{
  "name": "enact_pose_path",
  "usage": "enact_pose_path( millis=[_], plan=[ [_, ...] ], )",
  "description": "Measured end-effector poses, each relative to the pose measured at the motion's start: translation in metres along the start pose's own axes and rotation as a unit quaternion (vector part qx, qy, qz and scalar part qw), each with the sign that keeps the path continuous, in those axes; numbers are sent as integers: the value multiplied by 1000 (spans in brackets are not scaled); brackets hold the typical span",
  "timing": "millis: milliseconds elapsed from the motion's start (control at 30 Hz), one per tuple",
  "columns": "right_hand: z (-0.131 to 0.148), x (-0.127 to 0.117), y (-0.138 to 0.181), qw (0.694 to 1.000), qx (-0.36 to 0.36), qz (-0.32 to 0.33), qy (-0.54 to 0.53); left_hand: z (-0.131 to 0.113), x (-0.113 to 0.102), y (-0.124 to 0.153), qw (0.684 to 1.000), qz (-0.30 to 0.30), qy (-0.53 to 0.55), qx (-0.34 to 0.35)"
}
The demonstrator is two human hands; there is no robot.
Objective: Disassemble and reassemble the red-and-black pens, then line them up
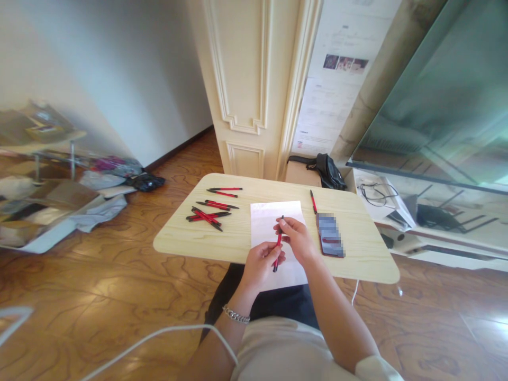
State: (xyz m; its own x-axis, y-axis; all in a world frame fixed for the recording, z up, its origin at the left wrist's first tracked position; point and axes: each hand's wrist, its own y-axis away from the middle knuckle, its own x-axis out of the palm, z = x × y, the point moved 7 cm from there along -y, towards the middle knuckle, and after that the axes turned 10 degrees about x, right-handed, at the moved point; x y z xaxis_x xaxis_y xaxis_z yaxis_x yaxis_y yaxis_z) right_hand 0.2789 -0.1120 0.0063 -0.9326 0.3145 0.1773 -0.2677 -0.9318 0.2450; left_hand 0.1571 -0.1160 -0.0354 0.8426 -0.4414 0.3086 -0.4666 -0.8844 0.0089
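A red and black pen (279, 241) is held between both hands above a white sheet of paper (264, 217). My left hand (260, 263) grips its lower red barrel with thumb and fingers. Closed round the black upper part is my right hand (297, 236). The pen slants, its far end pointing away from me. Several more red and black pens (208, 216) lie on the left of the table, some crossed over each other. One single pen (313, 202) lies at the right, just beyond a phone (330, 235).
The light wooden table (369, 259) has rounded corners and stands over a wood floor. Behind it are a cream panelled door (246, 69) and a black bag (329, 172). To the right stands a large dark screen (444, 106); boxes and bags (59, 201) pile up at left.
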Motion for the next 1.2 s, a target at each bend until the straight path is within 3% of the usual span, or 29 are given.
enact_pose_path(
  millis=[167, 367, 667, 833, 1067, 1200],
  plan=[
    [6, -3, -4, 999, 10, 30, -38, -2, 6, 2, 999, 24, 38, -28],
    [-4, -5, -8, 1000, 0, 14, -12, -1, 5, 3, 1000, 9, 18, -11],
    [-10, -6, -7, 998, -35, -42, 39, 10, -8, 0, 994, -52, -83, 44],
    [-13, -10, -6, 993, -40, -102, 53, 11, -6, 2, 996, -39, -74, 34],
    [-7, -4, -5, 999, 23, 15, -44, -2, 5, 3, 1000, 19, 13, -13],
    [-7, -5, -6, 999, 14, 17, -33, -4, 4, 2, 1000, 15, -14, 9]
  ],
)
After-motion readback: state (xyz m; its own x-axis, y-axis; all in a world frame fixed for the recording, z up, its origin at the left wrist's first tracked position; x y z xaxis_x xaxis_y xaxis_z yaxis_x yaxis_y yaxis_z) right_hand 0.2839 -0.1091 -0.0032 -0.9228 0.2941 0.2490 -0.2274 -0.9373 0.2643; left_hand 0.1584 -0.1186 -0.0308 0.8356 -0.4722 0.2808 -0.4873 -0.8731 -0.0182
